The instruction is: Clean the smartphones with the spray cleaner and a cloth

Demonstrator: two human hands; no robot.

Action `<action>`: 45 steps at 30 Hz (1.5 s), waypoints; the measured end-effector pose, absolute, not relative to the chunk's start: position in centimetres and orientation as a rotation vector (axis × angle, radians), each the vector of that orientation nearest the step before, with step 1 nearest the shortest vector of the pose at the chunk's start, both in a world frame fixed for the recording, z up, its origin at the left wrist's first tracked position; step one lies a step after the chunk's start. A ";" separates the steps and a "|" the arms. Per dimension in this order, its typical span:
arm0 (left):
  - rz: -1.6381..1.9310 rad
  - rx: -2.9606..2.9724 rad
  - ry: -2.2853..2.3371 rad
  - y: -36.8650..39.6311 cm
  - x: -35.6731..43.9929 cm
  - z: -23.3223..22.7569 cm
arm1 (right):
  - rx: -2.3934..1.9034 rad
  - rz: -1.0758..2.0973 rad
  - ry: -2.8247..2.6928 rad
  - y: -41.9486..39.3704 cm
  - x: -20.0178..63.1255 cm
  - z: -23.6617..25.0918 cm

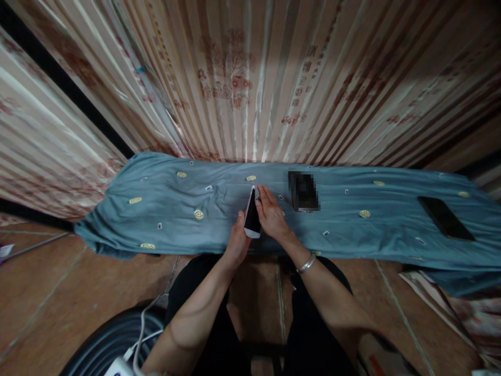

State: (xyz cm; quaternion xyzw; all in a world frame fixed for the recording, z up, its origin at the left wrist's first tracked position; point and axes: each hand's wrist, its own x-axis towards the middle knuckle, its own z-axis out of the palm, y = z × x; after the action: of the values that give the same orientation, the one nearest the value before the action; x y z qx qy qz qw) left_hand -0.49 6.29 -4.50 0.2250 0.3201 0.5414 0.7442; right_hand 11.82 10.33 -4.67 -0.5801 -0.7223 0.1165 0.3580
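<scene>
Between my hands, above the near half of the blue cloth, is a slim box-like object (pixel 252 218) with a dark face and white edges; its exact kind I cannot make out. My left hand (pixel 237 241) grips its lower left side, with the thumb along the edge. Against its right side lies my right hand (pixel 272 215), fingers stretched out and close together, pointing away from me. To the right of that hand, a dark rectangular item (pixel 304 191) rests on the cloth, blurred into blocks. A black smartphone (pixel 446 218) lies flat at the far right.
The blue patterned cloth (pixel 219 198) covers a long, narrow surface in front of my knees. Behind it hangs a striped curtain (pixel 242 125). At the lower left are a black coiled round object (pixel 105 339), a white cable (pixel 141 329) and a white plug block (pixel 119 367).
</scene>
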 end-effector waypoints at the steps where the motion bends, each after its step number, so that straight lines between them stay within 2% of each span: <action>1: 1.202 0.493 0.697 6.3 -0.5 -4.5 | -1.501 0.297 -1.870 10.3 11.7 -4.6; 34: 1.289 0.419 0.808 7.5 -1.3 -2.5 | -1.320 0.292 -1.973 8.0 10.6 -5.1; 45: 1.300 0.396 0.855 8.7 -1.7 -3.5 | -1.262 0.273 -2.060 7.5 10.7 -5.3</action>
State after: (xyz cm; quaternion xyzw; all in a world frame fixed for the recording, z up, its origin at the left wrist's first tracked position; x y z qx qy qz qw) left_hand -1.69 8.67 -3.54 0.1775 0.3829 0.5825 0.6947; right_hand 10.70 7.48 -5.32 -0.4865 -0.7946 0.1054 0.3477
